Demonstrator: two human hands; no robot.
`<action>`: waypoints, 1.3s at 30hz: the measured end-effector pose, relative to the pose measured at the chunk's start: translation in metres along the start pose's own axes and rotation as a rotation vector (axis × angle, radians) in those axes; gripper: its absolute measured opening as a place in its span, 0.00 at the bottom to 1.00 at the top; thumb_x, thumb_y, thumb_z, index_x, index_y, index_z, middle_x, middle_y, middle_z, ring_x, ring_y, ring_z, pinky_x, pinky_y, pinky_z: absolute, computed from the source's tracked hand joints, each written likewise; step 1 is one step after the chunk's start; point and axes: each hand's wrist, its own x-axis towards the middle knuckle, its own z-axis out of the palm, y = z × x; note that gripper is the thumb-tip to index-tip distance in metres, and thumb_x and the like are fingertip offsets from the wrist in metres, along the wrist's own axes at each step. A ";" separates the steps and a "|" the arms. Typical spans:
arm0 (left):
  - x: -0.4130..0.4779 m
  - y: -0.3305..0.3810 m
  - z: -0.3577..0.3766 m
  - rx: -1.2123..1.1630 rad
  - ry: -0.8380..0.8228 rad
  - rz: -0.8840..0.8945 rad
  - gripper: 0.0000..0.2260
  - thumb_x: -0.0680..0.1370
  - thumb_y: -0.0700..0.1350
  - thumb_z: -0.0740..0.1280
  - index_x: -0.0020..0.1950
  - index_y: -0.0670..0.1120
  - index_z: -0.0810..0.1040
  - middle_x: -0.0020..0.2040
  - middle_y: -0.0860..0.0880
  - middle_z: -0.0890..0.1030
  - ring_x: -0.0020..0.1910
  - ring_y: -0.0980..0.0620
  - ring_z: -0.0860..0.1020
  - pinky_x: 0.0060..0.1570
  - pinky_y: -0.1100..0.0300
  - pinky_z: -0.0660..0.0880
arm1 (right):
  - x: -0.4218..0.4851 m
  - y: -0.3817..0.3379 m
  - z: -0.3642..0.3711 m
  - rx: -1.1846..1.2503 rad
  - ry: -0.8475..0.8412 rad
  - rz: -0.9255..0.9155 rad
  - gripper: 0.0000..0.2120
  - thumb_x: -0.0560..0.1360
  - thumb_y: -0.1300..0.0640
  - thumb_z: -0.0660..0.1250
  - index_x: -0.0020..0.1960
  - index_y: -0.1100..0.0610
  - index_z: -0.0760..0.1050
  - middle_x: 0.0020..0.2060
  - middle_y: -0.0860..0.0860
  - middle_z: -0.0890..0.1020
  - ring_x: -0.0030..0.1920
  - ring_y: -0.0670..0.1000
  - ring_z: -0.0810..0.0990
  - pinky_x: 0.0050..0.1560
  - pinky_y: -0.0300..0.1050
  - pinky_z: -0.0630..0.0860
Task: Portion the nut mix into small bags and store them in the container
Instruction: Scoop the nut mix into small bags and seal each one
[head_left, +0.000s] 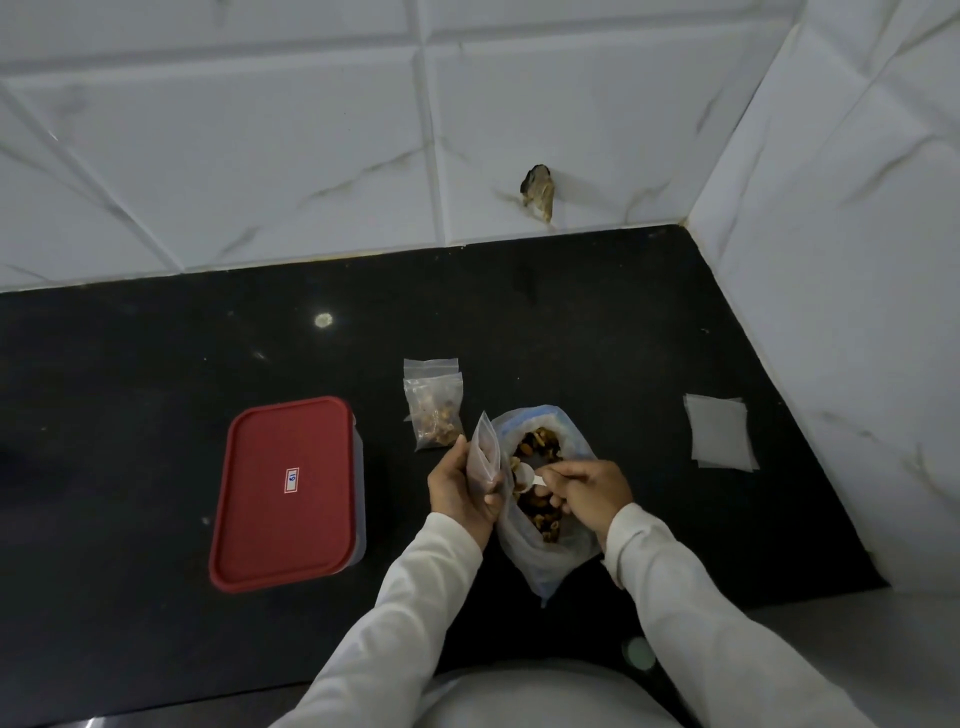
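Observation:
A large clear bag of nut mix (545, 551) lies open on the black counter in front of me. My right hand (589, 493) grips a small white spoon (524, 475) whose bowl sits over the nuts at the bag's mouth. Just left of the big bag, my left hand (460, 486) holds a small zip bag (483, 460) upright. Further back lie filled small bags (434, 410), one partly on another. A container with a red lid (288, 493) stands shut to the left.
A stack of empty small bags (719, 434) lies at the right near the side wall. White tiled walls close off the back and right of the black counter (156, 364). A chipped hole (539, 195) marks the back wall.

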 end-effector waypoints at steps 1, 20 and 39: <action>0.000 0.000 -0.001 -0.002 0.004 0.005 0.15 0.79 0.53 0.62 0.52 0.44 0.80 0.35 0.46 0.81 0.26 0.54 0.76 0.19 0.68 0.67 | -0.002 0.000 0.000 0.042 0.011 0.002 0.07 0.76 0.60 0.68 0.45 0.52 0.84 0.38 0.51 0.86 0.37 0.45 0.79 0.41 0.38 0.76; -0.015 0.001 0.008 -0.066 -0.038 0.041 0.13 0.76 0.51 0.67 0.54 0.44 0.82 0.42 0.45 0.83 0.33 0.51 0.80 0.23 0.65 0.73 | -0.079 -0.046 -0.036 0.266 0.102 -0.258 0.08 0.77 0.60 0.67 0.50 0.52 0.83 0.39 0.50 0.85 0.35 0.44 0.78 0.37 0.38 0.75; -0.030 -0.001 0.019 -0.043 -0.065 0.064 0.14 0.76 0.50 0.68 0.55 0.43 0.83 0.48 0.42 0.85 0.38 0.47 0.83 0.26 0.62 0.76 | -0.089 -0.056 -0.008 -0.437 0.376 -0.895 0.05 0.72 0.62 0.73 0.47 0.55 0.81 0.36 0.38 0.78 0.37 0.33 0.79 0.41 0.25 0.75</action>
